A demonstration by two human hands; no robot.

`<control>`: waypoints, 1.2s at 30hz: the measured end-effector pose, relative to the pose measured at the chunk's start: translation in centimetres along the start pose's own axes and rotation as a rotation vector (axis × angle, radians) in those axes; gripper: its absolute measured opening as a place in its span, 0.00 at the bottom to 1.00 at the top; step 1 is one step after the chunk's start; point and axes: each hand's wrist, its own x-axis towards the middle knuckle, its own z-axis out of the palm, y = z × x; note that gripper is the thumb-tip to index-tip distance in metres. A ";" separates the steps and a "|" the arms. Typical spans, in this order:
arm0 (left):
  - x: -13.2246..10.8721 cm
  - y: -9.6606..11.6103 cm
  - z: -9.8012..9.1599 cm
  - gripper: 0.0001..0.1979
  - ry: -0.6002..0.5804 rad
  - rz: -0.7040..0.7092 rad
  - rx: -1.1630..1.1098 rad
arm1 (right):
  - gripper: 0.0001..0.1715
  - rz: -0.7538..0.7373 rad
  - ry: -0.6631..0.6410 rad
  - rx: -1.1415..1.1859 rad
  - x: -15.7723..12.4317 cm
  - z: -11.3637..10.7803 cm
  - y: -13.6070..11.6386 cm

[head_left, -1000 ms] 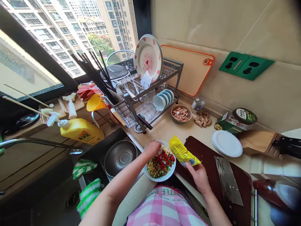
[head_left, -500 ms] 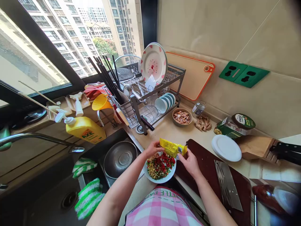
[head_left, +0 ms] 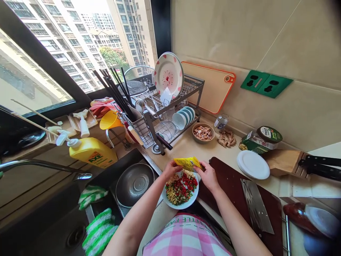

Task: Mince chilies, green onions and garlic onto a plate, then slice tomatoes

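Observation:
A yellow printed packet (head_left: 186,163) is stretched between my hands, just above the far edge of a white plate. My left hand (head_left: 170,170) pinches its left end, and my right hand (head_left: 207,174) grips its right end. The white plate (head_left: 183,206) below holds heaps of chopped red chili, green pieces and pale minced bits. Beside my right forearm lies a dark brown cutting board (head_left: 226,185) with a cleaver (head_left: 256,204) flat on it. Whether the packet is torn open, I cannot tell.
To the left, a dark pan (head_left: 135,185) rests at the sink beside green-striped cloths (head_left: 99,231). A dish rack (head_left: 173,106) stands behind. Beyond the board are a bowl of garlic cloves (head_left: 203,133), ginger (head_left: 227,139), white plates (head_left: 253,164) and a knife block (head_left: 283,161).
My right hand has moved left, closer to my left hand, and the packet looks bunched and tilted differently. The whole view has shifted slightly.

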 end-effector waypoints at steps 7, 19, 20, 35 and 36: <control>0.0 0.0 -0.3 0.20 -0.037 -0.037 0.025 | 0.19 0.045 -0.054 0.069 -0.1 0.9 0.0; 0.1 0.3 -0.9 0.22 -0.045 -0.056 0.007 | 0.17 0.176 -0.061 0.070 -0.4 1.9 0.7; 0.1 0.5 -0.9 0.23 -0.049 -0.058 0.013 | 0.17 0.172 -0.058 0.069 -0.3 1.8 0.8; -0.3 1.7 -0.7 0.24 -0.067 0.040 0.058 | 0.21 0.249 -0.078 0.269 -0.7 2.0 1.2; -0.3 1.8 -0.7 0.24 -0.075 0.036 0.065 | 0.21 0.256 -0.082 0.293 -0.7 2.1 1.2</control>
